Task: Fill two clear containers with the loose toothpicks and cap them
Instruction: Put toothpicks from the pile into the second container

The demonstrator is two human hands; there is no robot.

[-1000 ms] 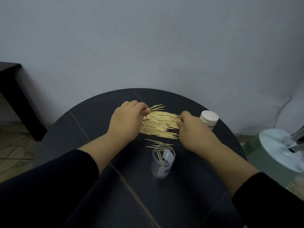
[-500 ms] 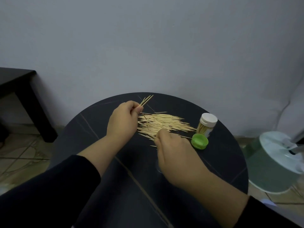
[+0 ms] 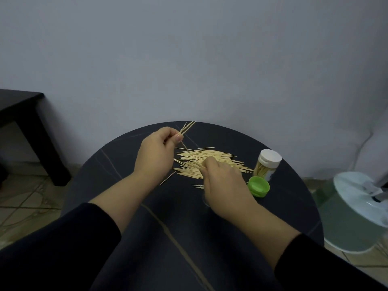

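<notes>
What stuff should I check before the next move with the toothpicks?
1. Left hand holds a few toothpicks: ok.
2. Right hand pinches at the pile: ok.
3. Open container within reach: cannot tell, none in view.
4. Green cap lies free on the table: ok.
5. Capped container holds toothpicks: ok.
6. Pile all picked up: not ok, many left.

Room to pass lies on the near half of the surface (image 3: 130, 185), between the forearms, and along its left side. Farther back, the toothpicks (image 3: 220, 157) sprawl mid-surface under the left hand (image 3: 156, 152) and right hand (image 3: 222, 185). A capped container (image 3: 266, 164) and green cap (image 3: 258, 186) crowd the right edge.
</notes>
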